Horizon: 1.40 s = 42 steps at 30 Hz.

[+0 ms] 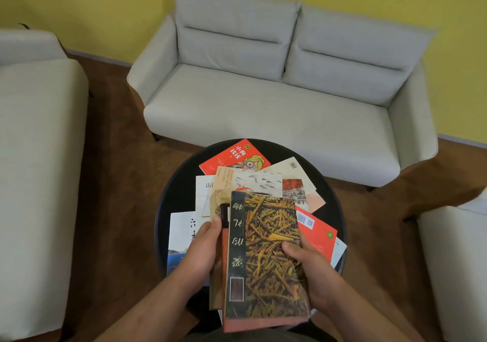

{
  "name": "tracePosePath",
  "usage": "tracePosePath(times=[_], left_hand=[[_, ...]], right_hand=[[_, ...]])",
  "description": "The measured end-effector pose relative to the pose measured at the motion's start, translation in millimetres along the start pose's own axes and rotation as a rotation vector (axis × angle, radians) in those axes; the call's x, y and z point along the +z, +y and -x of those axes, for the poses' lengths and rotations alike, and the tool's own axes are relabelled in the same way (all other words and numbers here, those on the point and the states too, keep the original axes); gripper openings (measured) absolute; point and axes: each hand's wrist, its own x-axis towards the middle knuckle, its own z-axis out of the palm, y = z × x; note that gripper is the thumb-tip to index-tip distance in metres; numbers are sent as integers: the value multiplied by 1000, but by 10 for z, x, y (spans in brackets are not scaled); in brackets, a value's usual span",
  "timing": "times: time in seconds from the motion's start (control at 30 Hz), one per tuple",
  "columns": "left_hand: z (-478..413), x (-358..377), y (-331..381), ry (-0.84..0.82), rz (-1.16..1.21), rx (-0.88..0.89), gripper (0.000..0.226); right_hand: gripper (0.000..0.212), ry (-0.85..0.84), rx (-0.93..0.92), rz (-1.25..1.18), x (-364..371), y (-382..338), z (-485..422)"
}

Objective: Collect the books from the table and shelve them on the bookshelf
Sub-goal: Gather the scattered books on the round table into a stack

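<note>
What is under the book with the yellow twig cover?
A red-edged book lies directly beneath, then a tan book; the left hand and right hand hold them. Their covers are mostly hidden.

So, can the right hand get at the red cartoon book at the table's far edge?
Probably not: the right hand grips the held stack, and a pale book overlaps the red cartoon book.

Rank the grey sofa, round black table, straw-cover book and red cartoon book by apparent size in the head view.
1. grey sofa
2. round black table
3. straw-cover book, though it is held nearer the camera, so its lead over the next is unsure
4. red cartoon book, partly covered
</note>
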Motion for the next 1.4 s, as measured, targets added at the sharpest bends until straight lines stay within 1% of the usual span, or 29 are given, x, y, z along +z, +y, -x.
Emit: tracePosePath(times=[0.03, 0.07, 0.1, 0.2, 0.3, 0.33, 0.37, 0.4, 0.47, 0.5, 0.53, 0.57, 0.6, 0.67, 0.7, 0.77, 0.8, 0.83, 0.87, 0.9, 0.97, 1.0, 1.03, 1.07, 1.13, 1.17, 1.23, 1.3, 1.4], left_hand=[[-2, -29, -68, -18, 35, -29, 90], [14, -46, -126, -34, 58, -38, 106], [74, -58, -165, -64, 78, -37, 114], [367, -33, -209, -196, 72, -18, 108], [503, 35, -282, -294, 74, -54, 121], [523, 67, -287, -287, 104, -50, 124], [510, 85, -293, -259, 137, -46, 121], [521, 109, -279, -236, 176, -28, 105], [517, 154, -277, -163, 201, 35, 49], [502, 167, -271, -139, 196, 55, 32], [497, 190, -248, -134, 186, 73, 29], [476, 209, -214, -138, 183, 90, 31], [447, 217, -183, -158, 169, 100, 39], [365, 240, -162, -210, 78, 86, 56], [300, 248, -174, -255, -17, 73, 54], [196, 237, -256, -347, -203, 43, 32], [129, 195, -355, -331, -277, 41, 28], [24, 141, -499, -267, -346, 63, 27], [-45, 76, -620, -150, -443, 68, 24], [-174, -17, -801, -38, -531, 80, 24], [-340, -174, -1042, 121, -645, 66, 36], [-388, -204, -1089, 177, -664, 39, 43], [-443, -215, -1114, 204, -647, 32, 47], [-442, -197, -1063, 196, -571, 10, 44], [-474, -125, -963, 134, -329, -84, 24], [-507, -95, -937, 124, -240, -118, 17], [-555, -82, -918, 146, -208, -140, 8], [-583, -93, -879, 180, -195, -161, 10], [-652, -190, -758, 302, -198, -125, 16]], right_hand=[[66, -23, -2, 21, -24, 16, 34], [61, -63, -10, 45, -77, 53, 54], [63, -75, -12, 90, -113, 85, 84], [75, -120, -34, 126, -142, 203, 166], [74, -104, -90, 129, -89, 267, 243], [74, -92, -114, 128, -83, 276, 254], [74, -66, -143, 136, -64, 273, 258], [75, -66, -168, 147, -48, 267, 252], [80, -52, -175, 143, -19, 258, 214], [80, -23, -168, 116, 4, 245, 203], [76, -3, -147, 90, 7, 236, 186], [67, 18, -122, 86, 16, 207, 184], [60, 19, -89, 77, 1, 187, 175], [56, 4, -14, 68, -74, 150, 174], [56, 2, 6, 55, -135, 151, 168], [61, 26, 16, 8, -309, 203, 129], [69, 51, 13, -5, -413, 235, 103], [77, 80, 16, -6, -505, 248, 77], [79, 112, 17, -9, -610, 265, 46], [76, 135, 17, -14, -709, 276, 21], [71, 165, 29, -31, -892, 301, -41], [74, 177, 39, -38, -951, 306, -66], [78, 184, 45, -49, -992, 311, -94], [86, 188, 50, -67, -1026, 318, -128], [101, 194, 71, -97, -1064, 329, -194], [103, 193, 81, -108, -1072, 331, -233], [88, 182, 101, -100, -1071, 326, -308], [71, 182, 121, -69, -1069, 303, -390], [67, 169, 152, -32, -1082, 239, -505]])
